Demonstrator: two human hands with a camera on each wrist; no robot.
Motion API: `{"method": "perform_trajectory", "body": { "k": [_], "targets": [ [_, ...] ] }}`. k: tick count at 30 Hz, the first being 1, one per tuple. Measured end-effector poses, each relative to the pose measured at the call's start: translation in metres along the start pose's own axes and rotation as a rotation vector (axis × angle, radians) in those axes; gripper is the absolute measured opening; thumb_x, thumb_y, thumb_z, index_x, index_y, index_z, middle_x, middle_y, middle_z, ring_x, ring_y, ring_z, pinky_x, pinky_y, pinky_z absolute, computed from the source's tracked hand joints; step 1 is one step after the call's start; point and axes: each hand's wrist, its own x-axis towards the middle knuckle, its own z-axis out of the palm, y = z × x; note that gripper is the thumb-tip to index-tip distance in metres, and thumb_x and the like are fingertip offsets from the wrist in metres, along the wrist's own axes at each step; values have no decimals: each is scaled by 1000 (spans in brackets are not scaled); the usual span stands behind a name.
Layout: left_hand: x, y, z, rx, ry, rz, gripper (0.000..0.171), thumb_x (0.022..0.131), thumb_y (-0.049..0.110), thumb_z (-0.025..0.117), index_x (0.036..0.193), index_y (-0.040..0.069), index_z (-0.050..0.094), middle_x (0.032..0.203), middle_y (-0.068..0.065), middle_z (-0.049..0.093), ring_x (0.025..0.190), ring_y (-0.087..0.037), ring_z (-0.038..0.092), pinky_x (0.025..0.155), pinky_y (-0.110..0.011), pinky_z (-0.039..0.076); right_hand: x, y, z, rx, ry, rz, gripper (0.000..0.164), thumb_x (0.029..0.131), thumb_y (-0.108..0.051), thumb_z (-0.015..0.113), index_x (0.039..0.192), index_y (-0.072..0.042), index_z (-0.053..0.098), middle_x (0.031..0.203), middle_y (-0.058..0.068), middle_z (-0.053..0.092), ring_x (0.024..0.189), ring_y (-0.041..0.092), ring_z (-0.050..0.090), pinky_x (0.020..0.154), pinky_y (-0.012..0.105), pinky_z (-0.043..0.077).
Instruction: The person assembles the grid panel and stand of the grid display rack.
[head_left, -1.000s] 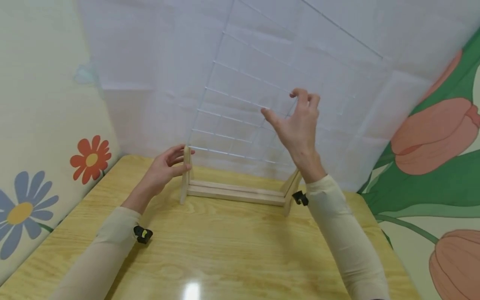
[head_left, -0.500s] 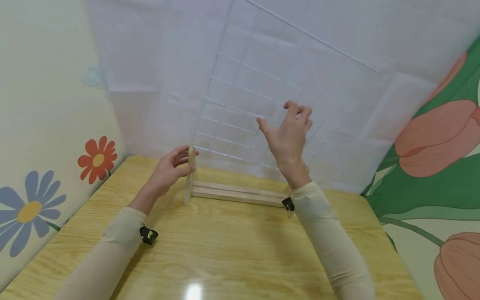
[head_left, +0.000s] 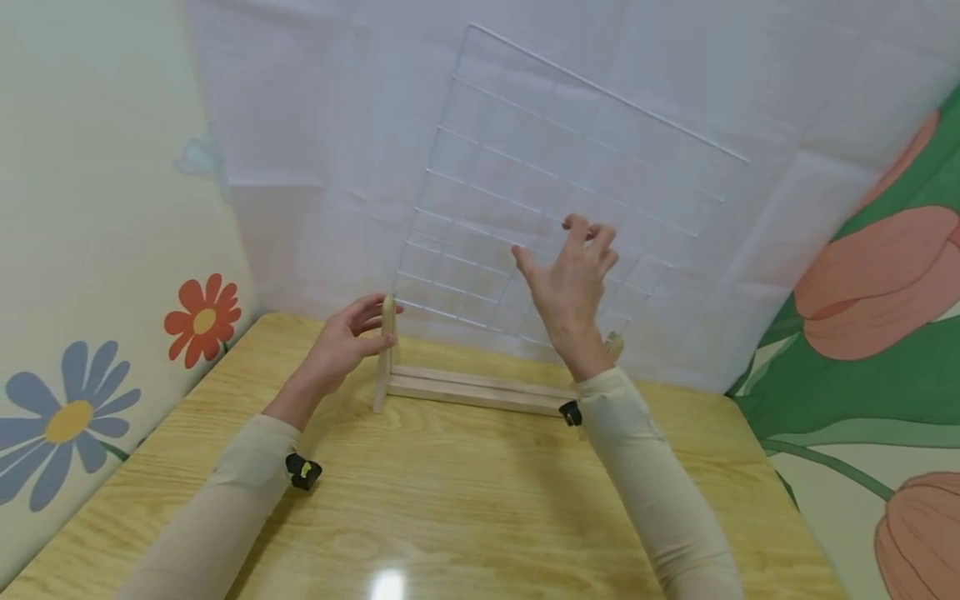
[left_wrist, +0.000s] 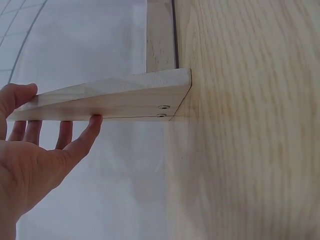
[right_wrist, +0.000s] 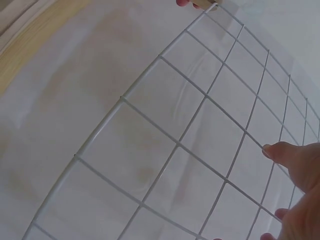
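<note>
A wooden stand (head_left: pixel 480 393) with a low crossbar and upright ends sits toward the back of the table. My left hand (head_left: pixel 336 354) holds its left upright (left_wrist: pixel 130 97), thumb on one face and fingers on the other. A white wire grid panel (right_wrist: pixel 206 96) rises tilted above the stand. Its lower left corner meets the top of the left upright. My right hand (head_left: pixel 572 292) grips the panel's wires right of its middle, with the thumb on the near side and fingertips showing through the mesh. My right forearm hides most of the stand's right end.
The wood-grain table (head_left: pixel 450 492) spreads out in front of the stand. White sheeting (head_left: pixel 322 108) hangs close behind the grid. Walls with painted flowers (head_left: pixel 202 321) stand to the left and right. A small black device (head_left: pixel 303 472) sits at my left wrist.
The grid panel has come down, its top edge now fully in view. My right hand has moved down and left with it. My left hand keeps its hold on the upright.
</note>
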Motion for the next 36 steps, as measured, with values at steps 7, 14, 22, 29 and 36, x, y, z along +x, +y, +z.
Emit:
{"method": "perform_trajectory", "body": {
  "k": [7,14,22,29,36],
  "targets": [
    [0,2,-3,14,0,-29,68,96,0,70,156,7,39,147,-13,53,137,-35,43,90,-27,53,-1,-5,4,10,-2,2,71,80,-52,84,129,-14,49,127,10,34,115,34,36,63,39,54],
    [-3,2,-9,29,10,-39,70,97,4,71,157,9,37,149,-16,51,138,-35,41,90,-27,52,-11,-9,16,12,-47,-36,66,82,-48,84,127,-15,49,125,8,32,114,33,34,60,40,51],
    [-1,2,-4,21,-6,-21,67,97,3,70,156,5,38,148,-14,52,139,-35,41,90,-26,52,-26,-2,29,-6,-52,-87,64,80,-40,88,125,-13,52,122,10,33,112,35,34,59,40,50],
    [2,4,-3,19,-24,-14,68,97,1,69,157,6,37,149,-13,51,139,-34,41,91,-29,54,-38,8,39,-13,-36,-125,61,80,-37,88,123,-11,52,120,12,35,110,36,35,58,39,50],
    [-2,3,-4,25,-18,-5,67,96,0,70,154,1,39,148,-15,52,138,-37,42,89,-29,55,-55,17,47,22,-53,-108,61,80,-38,88,121,-12,52,119,9,34,111,33,35,58,37,49]
  ]
}}
